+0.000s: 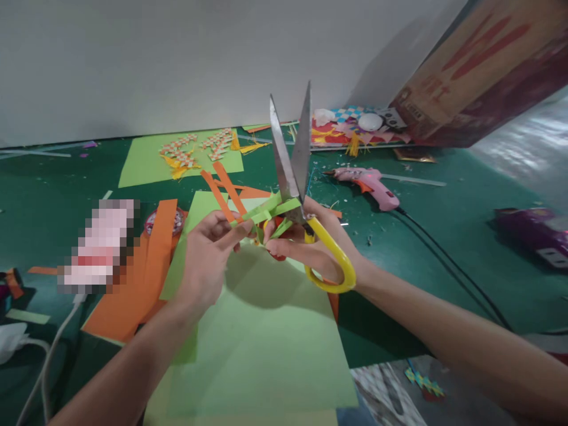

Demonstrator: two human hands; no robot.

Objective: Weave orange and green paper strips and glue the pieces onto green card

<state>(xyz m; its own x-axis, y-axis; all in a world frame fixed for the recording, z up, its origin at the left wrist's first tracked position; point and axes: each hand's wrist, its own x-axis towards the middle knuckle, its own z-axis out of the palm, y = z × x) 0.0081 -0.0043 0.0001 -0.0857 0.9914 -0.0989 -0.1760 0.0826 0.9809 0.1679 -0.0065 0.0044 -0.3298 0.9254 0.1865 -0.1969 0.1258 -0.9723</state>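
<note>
Green and orange paper strips (265,209) are being pinched by the left hand (208,248) and right hand (335,228), close together above a green sheet (275,355) on the tabletop (465,236); scissors (285,171) are being gripped by the right too, spread blades pointing away, probably leaving fingertips free.

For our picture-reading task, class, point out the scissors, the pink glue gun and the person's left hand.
Scissors (289,184): head view, lower part of a blade.
Pink glue gun (373,182): head view, body near the handle.
Left hand (212,248): head view, back of the hand.
</note>
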